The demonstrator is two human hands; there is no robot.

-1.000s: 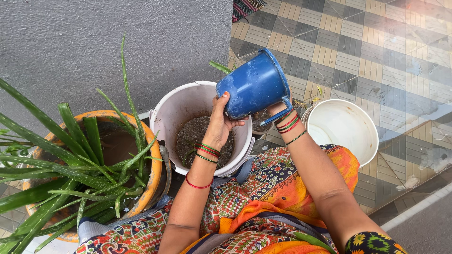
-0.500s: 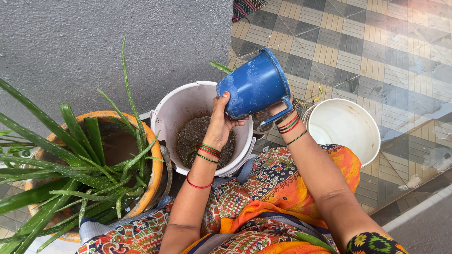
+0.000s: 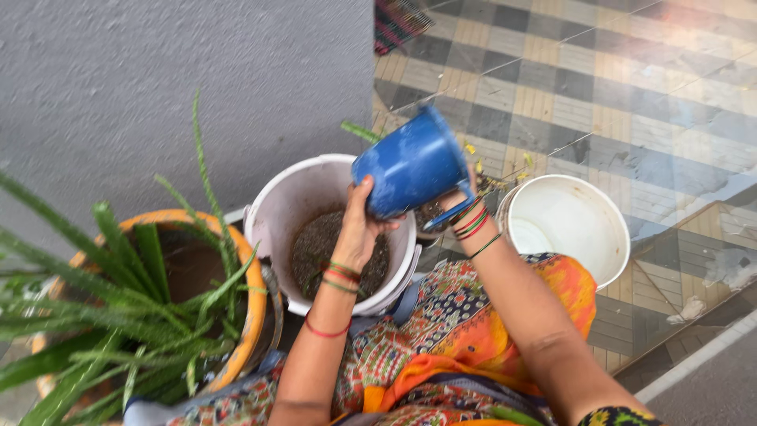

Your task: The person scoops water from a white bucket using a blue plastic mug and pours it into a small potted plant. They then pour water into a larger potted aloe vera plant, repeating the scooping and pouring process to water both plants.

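A blue plastic mug [image 3: 412,163] is tipped with its mouth facing away, held above a white bucket [image 3: 276,201] that has dark soil [image 3: 315,241] in its bottom. My left hand [image 3: 359,225] cups the mug's base from below. My right hand [image 3: 456,197] is mostly hidden behind the mug and grips its handle. Both wrists wear red and green bangles.
An orange pot [image 3: 256,296] with a spiky aloe plant [image 3: 118,308] stands at the left against a grey wall [image 3: 158,71]. An empty white bucket [image 3: 568,225] sits to the right on the checked tile floor [image 3: 631,102]. My patterned orange clothing [image 3: 441,331] fills the foreground.
The view has shifted and blurred slightly. Both hands and the mug keep nearly the same pose over the soil bucket.
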